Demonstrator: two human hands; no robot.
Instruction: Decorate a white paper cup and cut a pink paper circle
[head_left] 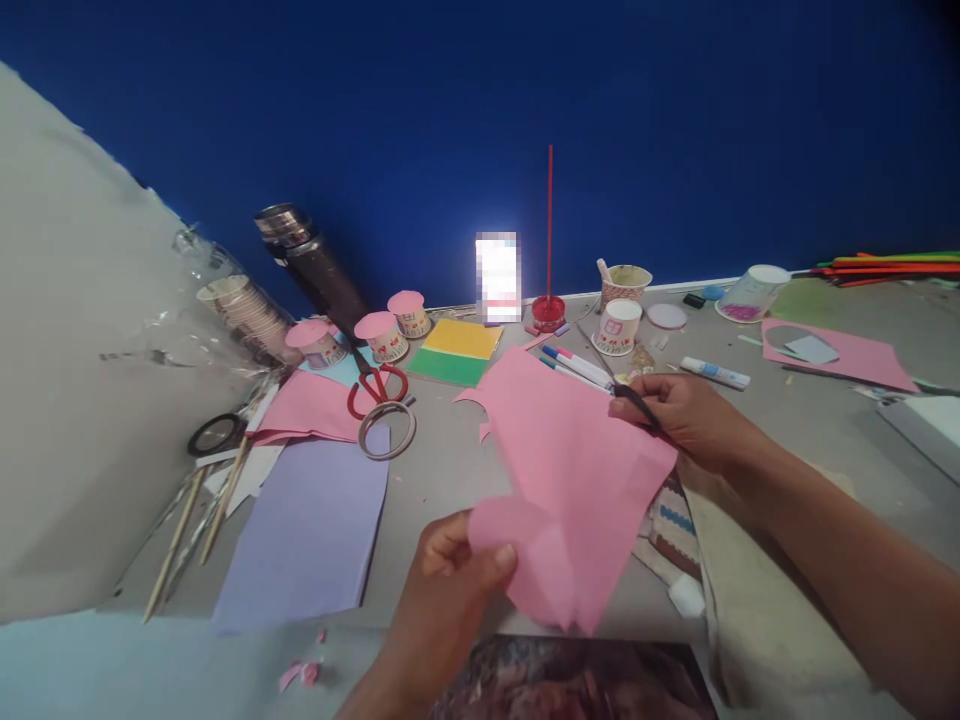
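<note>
My left hand (461,575) pinches the rounded edge of a piece of pink paper (577,470) between thumb and fingers, low at the front of the table. Whether the rounded part is joined to the larger sheet or overlaps it, I cannot tell. The sheet's far left edge has a curved notch cut out. My right hand (682,415) grips a pair of black-handled scissors (636,402) at the sheet's right side, blades pointing away and to the left. Marker pens (577,368) lie just beyond the paper, near the blades.
Left stand paper cups with pink tops (381,335), a dark flask (315,265), red-handled scissors (375,390), a tape roll (386,430) and purple paper (307,520). A lit phone (498,277) leans at the wall. Right are a glue stick (715,373), a cup (616,328) and pink scrap (862,355).
</note>
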